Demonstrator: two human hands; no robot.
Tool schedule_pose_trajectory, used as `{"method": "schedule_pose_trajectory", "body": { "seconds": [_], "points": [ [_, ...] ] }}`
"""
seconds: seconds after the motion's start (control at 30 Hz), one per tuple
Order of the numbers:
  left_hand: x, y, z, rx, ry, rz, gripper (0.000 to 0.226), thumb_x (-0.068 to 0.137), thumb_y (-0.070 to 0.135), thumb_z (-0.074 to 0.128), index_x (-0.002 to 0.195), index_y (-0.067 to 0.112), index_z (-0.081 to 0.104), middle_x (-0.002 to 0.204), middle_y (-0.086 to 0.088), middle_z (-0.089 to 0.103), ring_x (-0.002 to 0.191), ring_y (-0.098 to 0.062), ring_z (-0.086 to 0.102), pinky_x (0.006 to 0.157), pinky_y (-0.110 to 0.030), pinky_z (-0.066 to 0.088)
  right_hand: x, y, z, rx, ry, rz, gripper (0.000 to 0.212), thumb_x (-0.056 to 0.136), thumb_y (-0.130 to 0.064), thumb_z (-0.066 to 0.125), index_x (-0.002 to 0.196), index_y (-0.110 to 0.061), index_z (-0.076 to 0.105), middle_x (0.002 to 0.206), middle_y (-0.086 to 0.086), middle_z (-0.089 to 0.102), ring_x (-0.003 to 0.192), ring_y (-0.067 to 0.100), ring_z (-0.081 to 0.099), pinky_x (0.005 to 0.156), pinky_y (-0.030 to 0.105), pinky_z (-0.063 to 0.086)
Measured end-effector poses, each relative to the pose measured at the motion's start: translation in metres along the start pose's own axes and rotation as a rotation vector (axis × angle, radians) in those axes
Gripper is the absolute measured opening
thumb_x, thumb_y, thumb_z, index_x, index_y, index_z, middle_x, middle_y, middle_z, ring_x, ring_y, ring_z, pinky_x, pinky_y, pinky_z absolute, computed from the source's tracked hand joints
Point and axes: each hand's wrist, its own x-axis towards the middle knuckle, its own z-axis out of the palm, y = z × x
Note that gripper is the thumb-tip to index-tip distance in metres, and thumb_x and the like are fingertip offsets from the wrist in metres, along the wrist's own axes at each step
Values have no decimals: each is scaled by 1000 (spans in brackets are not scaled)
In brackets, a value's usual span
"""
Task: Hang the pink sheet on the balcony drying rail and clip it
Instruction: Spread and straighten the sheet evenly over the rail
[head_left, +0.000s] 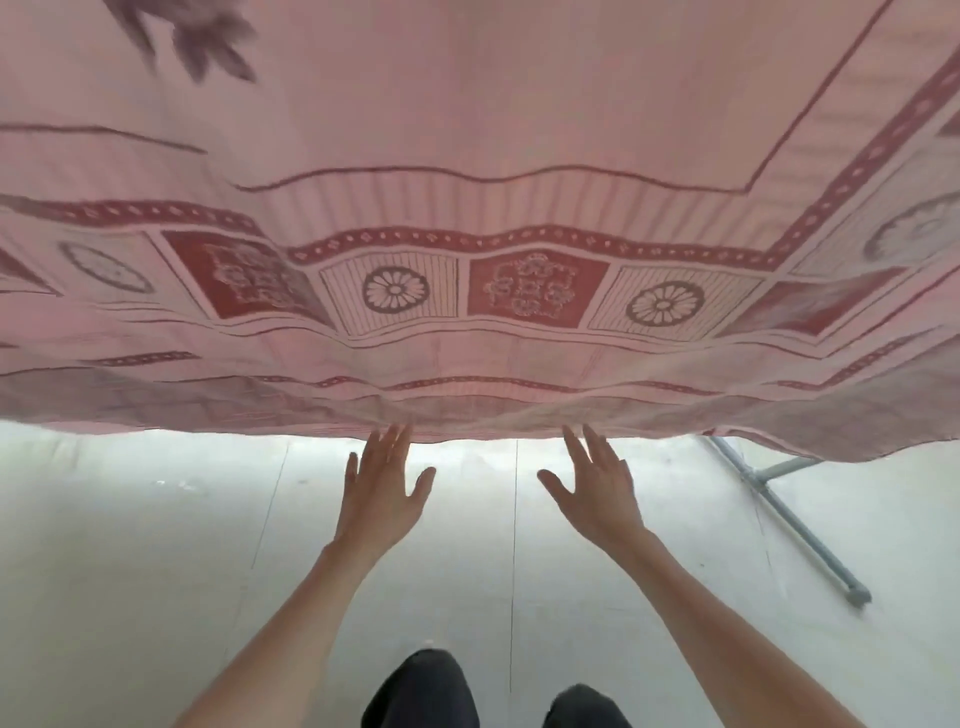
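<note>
I see the pink cotton sheet with dark red patterned borders and flower medallions (467, 182) hanging spread across the upper part of the head view, its lower hem running from edge to edge above the pale tiled floor (156, 545). My left hand (382, 493) reaches up with fingers straight and spread wide, fingertips touching the hem and holding nothing. My right hand (597, 493) does the same just beside it, fingers wide, tips at the hem. A grey metal pipe leg (795, 525) of the rack slants across the floor at right. Dark trouser legs (426, 691) show at the bottom.
</note>
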Motion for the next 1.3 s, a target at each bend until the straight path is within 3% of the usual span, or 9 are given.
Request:
{"method": "schedule_pose_trajectory", "body": {
  "seconds": [0.1, 0.23, 0.37, 0.5, 0.63, 0.77, 0.83, 0.97, 1.3],
  "points": [
    [-44, 35, -87, 11, 131, 53, 67, 86, 52, 28, 144, 19, 26, 152, -2, 27, 142, -27, 19, 114, -48, 16, -42, -71, -76, -5, 59, -171, 70, 92, -52, 40, 149, -26, 7, 159, 3, 4, 146, 22, 3, 118, 42, 7],
    [-110, 50, -171, -33, 221, -63, 73, 81, 55, 20, 143, 19, 28, 151, -3, 29, 142, -26, 19, 114, -47, 13, -92, -142, -140, 3, 67, -332, 69, 92, -52, 39, 149, -28, 8, 158, 2, 6, 146, 22, 4, 118, 43, 6],
    [-168, 35, -200, -38, 207, -234, 79, 76, 59, 11, 145, 22, 25, 154, -2, 22, 144, -23, 12, 115, -46, 9, -124, -182, -150, -12, -16, -410, 69, 92, -52, 40, 149, -29, 7, 158, 1, 7, 146, 21, 6, 117, 41, 6],
    [-220, 4, -209, -44, 190, -392, 71, 81, 54, 19, 145, 24, 21, 155, -2, 17, 144, -24, 9, 114, -45, 11, -148, -222, -134, -65, -133, -489, 69, 92, -53, 40, 149, -30, 7, 158, 0, 8, 145, 20, 8, 117, 39, 6],
    [-261, -38, -234, -74, 274, -526, 59, 90, 45, 32, 145, 24, 22, 155, -3, 18, 144, -25, 9, 114, -44, 11, -157, -282, -119, -114, -182, -609, 70, 92, -54, 39, 149, -30, 6, 158, 1, 8, 145, 21, 9, 117, 43, 8],
    [-277, -87, -276, -114, 366, -573, 70, 81, 51, 18, 144, 22, 27, 154, -6, 22, 143, -26, 12, 115, -43, 11, -161, -351, -100, -171, -195, -706, 71, 92, -57, 34, 149, -31, 2, 158, -1, 5, 146, 21, 6, 116, 43, 3],
    [-277, -119, -300, -118, 394, -563, 75, 78, 57, 14, 144, 23, 26, 154, -5, 21, 144, -26, 11, 115, -42, 10, -159, -391, -88, -191, -201, -740, 71, 92, -58, 33, 148, -32, 0, 159, 0, 4, 146, 21, 5, 117, 42, 4],
    [-271, -193, -348, -87, 371, -527, 56, 95, 38, 35, 146, 24, 18, 156, -2, 12, 145, -22, 4, 116, -40, 6, -159, -484, -65, -155, -174, -745, 70, 92, -55, 36, 149, -30, 3, 158, 1, 5, 146, 22, 6, 118, 44, 9],
    [-284, -361, -493, -27, 444, -502, 66, 83, 44, 25, 145, 20, 24, 155, -6, 18, 144, -25, 9, 115, -39, 9, -185, -704, -15, -144, -74, -883, 70, 92, -55, 40, 149, -26, 10, 156, 7, 16, 143, 26, 17, 116, 46, 18]
  ]
}}
